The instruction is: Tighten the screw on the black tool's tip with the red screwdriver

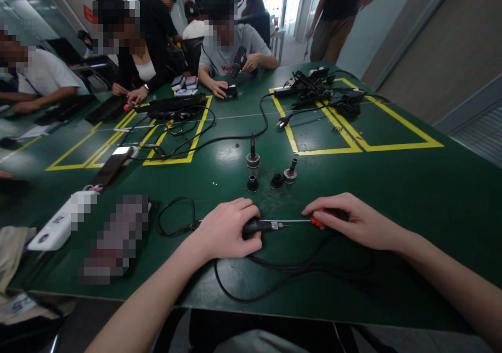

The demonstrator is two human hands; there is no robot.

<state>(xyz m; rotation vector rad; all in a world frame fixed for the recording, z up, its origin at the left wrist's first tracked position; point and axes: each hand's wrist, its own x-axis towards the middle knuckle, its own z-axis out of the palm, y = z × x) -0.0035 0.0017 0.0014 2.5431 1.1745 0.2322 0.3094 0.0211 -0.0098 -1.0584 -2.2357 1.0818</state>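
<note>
Black cable [274, 285]: loops on the green counter [411, 196] nearest the camera, below both hands.
Left hand [229, 230]: clenched around a black corded tool [257, 226], lying flat on the counter; its metal tip points right.
Right hand [353, 222]: lies palm down over a screwdriver [306, 220], fingers closed on the red and black handle; the thin shaft runs left and meets the tool's tip.
Small parts [270, 178]: two metal pieces with upright stems, a black ring and a black cap stand just beyond the hands, with tiny screws near them.
Left side: a white power strip [63, 219] and a dark phone [112, 166] lie well apart from the hands.
Far end: yellow tape boxes [353, 144] mark the counter, with a heap of black cords and plugs [317, 89] in one.
Other people: several sit at the far edge; one holds a black tool [238, 60] over a small part.
</note>
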